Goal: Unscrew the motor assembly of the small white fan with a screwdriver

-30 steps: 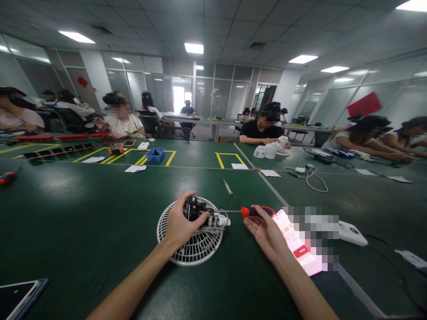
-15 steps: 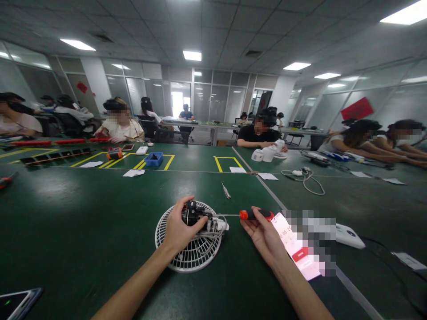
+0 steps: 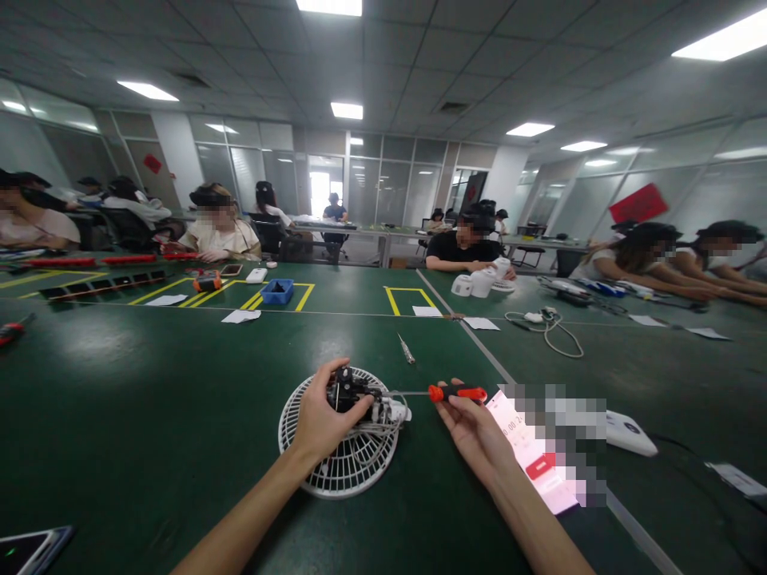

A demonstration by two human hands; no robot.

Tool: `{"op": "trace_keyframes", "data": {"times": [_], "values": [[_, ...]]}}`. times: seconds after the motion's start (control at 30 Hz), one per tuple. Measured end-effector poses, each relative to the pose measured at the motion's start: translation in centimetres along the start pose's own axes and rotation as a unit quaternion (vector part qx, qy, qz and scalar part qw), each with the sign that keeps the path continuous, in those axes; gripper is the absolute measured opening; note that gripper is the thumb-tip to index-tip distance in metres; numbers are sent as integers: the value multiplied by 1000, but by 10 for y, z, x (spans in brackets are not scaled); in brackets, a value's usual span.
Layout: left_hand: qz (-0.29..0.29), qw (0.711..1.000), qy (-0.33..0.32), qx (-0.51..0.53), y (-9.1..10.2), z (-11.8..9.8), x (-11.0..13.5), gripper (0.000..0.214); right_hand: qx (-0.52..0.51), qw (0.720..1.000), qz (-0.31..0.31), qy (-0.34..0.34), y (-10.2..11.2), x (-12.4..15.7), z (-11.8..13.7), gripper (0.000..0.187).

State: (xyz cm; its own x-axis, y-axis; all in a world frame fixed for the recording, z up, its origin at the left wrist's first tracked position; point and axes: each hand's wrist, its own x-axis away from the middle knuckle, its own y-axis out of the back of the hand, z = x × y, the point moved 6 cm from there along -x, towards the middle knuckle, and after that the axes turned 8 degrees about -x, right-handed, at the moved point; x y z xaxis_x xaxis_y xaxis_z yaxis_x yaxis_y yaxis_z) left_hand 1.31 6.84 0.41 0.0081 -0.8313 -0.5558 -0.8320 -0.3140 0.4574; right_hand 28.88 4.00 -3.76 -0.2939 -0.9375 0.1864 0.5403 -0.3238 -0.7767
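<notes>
A white round fan grille [image 3: 347,467] lies flat on the green table [image 3: 149,399]. On top of it sits a black and white motor assembly [image 3: 359,397] with loose wires. My left hand [image 3: 320,419] is closed round that assembly. My right hand [image 3: 470,427] pinches the red handle of a screwdriver [image 3: 455,392], palm up; the metal shaft runs left to the assembly.
A phone with a pink lit screen [image 3: 530,455] lies by my right wrist, a white device [image 3: 629,433] beyond it. A small loose screwdriver [image 3: 407,349] lies farther back. Another phone [image 3: 29,547] sits at the near left corner. Several people work along the far side.
The view has tilted slightly, so everything sits a little lower in the frame. My hands keep their hold on the assembly and the screwdriver, and the screwdriver stays level.
</notes>
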Motion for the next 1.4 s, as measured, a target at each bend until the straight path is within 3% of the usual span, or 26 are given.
{"op": "trace_keyframes", "data": {"times": [0.33, 0.93, 1.17, 1.4], "values": [[1, 1000, -8, 4, -1, 1, 0, 57, 43, 999, -14, -16, 2, -1, -1, 42], [10, 1000, -14, 1, 1, -4, -1, 56, 5, 1000, -12, -7, -5, 3, 0, 41], [11, 1000, -9, 11, -1, -1, 0, 55, 22, 1000, -18, -5, -4, 4, 1, 54], [15, 1000, -8, 11, -1, -1, -1, 53, -12, 1000, -11, 2, -7, 5, 2, 53]]}}
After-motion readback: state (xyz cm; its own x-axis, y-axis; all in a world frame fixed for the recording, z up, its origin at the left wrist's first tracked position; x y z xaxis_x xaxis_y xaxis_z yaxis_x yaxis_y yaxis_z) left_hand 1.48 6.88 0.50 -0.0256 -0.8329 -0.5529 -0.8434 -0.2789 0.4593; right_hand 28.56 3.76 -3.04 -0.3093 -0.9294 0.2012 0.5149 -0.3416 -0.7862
